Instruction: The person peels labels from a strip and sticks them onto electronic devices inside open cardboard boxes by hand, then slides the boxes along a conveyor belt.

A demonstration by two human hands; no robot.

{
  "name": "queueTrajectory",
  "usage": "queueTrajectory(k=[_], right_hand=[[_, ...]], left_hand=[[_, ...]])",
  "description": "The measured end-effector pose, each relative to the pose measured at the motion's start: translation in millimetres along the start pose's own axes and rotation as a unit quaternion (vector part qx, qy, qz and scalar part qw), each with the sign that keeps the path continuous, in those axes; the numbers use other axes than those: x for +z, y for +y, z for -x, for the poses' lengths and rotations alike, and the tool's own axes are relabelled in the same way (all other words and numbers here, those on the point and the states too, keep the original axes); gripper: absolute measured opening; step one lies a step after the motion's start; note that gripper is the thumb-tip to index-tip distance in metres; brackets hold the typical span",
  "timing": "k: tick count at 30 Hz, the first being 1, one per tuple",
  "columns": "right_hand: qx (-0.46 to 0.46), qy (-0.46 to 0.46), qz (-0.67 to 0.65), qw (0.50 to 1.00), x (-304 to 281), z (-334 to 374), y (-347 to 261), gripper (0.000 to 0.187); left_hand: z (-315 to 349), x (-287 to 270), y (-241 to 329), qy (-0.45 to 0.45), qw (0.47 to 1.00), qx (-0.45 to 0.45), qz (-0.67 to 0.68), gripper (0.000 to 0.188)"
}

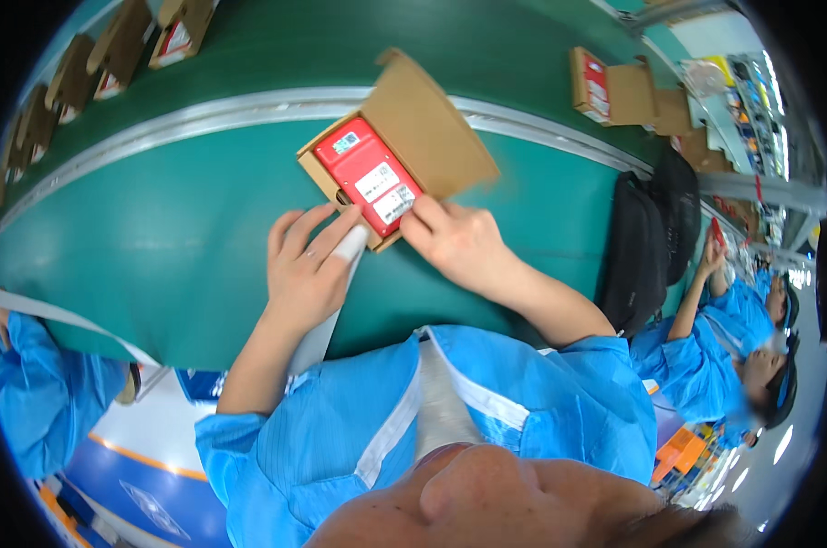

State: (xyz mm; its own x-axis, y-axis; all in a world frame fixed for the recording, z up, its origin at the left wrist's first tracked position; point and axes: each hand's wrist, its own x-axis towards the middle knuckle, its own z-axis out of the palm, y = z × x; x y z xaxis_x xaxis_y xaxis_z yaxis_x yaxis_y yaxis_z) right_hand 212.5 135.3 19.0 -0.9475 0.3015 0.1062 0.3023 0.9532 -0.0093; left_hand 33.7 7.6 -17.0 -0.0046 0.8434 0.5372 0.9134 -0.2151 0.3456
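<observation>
Presumably rigid, smooth and light, the unit (351,164) lies in the carton (439,132) on the worktop (176,237), best held by its long sides, the left grip (306,272) spread at the carton's edge, the right grip (466,243) bunched at the unit's near corner, pinch indeterminable.

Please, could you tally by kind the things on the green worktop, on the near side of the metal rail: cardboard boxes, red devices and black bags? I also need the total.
Open cardboard box: 1
Red device, inside the box: 1
Black bags: 2
Total: 4
</observation>
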Motion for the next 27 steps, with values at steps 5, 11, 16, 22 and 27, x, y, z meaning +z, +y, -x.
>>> queueTrajectory(k=[5, 11, 16, 22, 27], right_hand=[[0.103, 0.073, 0.103, 0.987, -5, -20, 92, 0.017], [0.007, 0.142, 0.097, 0.985, -17, -88, 73, 0.026], [-0.27, 0.309, 0.028, 0.912, 23, -212, -28, 0.021], [-0.031, 0.146, -0.146, 0.978, 91, -355, -30, 0.018], [-0.153, 0.313, 0.127, 0.929, 93, -345, -6, 0.017]], left_hand=[[12, -16, -18, 0.054, 0.998, -0.012, -0.025, 0.022], [20, -7, -26, 0.049, 0.997, -0.048, 0.043, 0.018], [32, -9, -34, 0.03, 0.995, -0.062, 0.068, 0.025], [19, 1, -40, 0.01, 0.998, -0.045, 0.041, 0.03], [20, -7, -41, 0.028, 0.999, -0.001, 0.016, 0.025]])
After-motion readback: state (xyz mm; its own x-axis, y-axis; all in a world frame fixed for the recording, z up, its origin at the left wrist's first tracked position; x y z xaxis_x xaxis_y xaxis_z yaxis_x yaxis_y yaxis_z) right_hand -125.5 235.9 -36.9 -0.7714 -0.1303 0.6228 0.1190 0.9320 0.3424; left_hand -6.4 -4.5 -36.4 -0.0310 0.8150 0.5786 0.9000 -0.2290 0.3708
